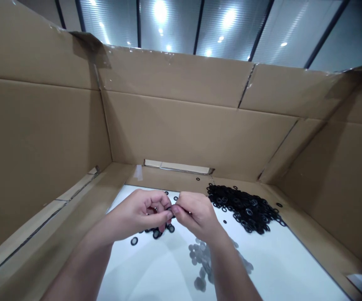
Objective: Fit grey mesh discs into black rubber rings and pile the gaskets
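My left hand (143,211) and my right hand (195,213) meet fingertip to fingertip above a white surface (281,267). Both are closed in a pinch on a small black ring (170,209) held between them. A few loose black rings (157,232) lie just under my left hand. A large heap of black rings (246,207) sits to the right of my right hand. Flat grey discs (201,259) lie scattered below my right wrist.
Tall brown cardboard walls (183,125) enclose the work area on the left, back and right. Cardboard flaps (74,209) border the white surface. Ceiling lights and dark beams show above the walls.
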Demonstrator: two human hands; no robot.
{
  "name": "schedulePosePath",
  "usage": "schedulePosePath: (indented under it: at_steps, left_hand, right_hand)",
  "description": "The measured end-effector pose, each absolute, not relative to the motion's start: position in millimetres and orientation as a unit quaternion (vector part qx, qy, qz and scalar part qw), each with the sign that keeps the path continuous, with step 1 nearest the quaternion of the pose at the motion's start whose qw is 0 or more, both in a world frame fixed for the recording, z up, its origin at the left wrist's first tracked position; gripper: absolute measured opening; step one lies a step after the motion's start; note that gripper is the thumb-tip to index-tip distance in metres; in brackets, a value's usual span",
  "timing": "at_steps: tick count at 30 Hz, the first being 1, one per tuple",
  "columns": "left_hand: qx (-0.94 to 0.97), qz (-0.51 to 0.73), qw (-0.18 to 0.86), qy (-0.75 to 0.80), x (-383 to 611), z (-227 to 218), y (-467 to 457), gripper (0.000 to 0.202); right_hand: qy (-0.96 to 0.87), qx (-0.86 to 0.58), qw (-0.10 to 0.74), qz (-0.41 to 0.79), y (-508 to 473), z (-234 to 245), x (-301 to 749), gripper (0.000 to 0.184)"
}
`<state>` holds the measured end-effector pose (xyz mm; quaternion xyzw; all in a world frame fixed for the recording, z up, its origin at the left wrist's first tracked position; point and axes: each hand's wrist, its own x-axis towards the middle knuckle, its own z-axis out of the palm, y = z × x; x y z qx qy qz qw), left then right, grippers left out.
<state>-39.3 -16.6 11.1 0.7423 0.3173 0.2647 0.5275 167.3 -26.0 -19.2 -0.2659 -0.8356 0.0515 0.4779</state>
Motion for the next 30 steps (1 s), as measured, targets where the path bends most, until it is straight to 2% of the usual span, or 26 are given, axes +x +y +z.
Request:
schedulePosePath:
  at_steps: [3, 8, 11, 14, 21, 30]
  left_hand:
    - [0.734, 0.298, 0.520, 0.319, -37, 9, -17, 0.016]
    - [0.669, 0.422, 0.545, 0.278, -13, -2, -21, 0.019]
    - [0.638, 0.459, 0.564, 0.253, 2, -10, -27, 0.022]
    - [0.634, 0.461, 0.574, 0.236, 6, -12, -30, 0.023]
    - [0.678, 0.433, 0.526, 0.275, -7, -2, -30, 0.016]
    - [0.700, 0.446, 0.436, 0.347, -7, -7, -32, 0.021]
  right_hand:
    - [-0.799, -0.270, 0.536, 0.043, -25, -25, 159, 0.033]
    - [-0.677, -0.330, 0.658, 0.020, -27, -39, 142, 0.031]
    - [-0.629, -0.348, 0.695, 0.022, -31, -45, 138, 0.031]
    - [-0.626, -0.342, 0.700, 0.024, -33, -45, 140, 0.030]
    - [-0.702, -0.281, 0.655, 0.013, -31, -32, 153, 0.027]
    - [-0.678, -0.315, 0.663, 0.023, -26, -38, 153, 0.028]
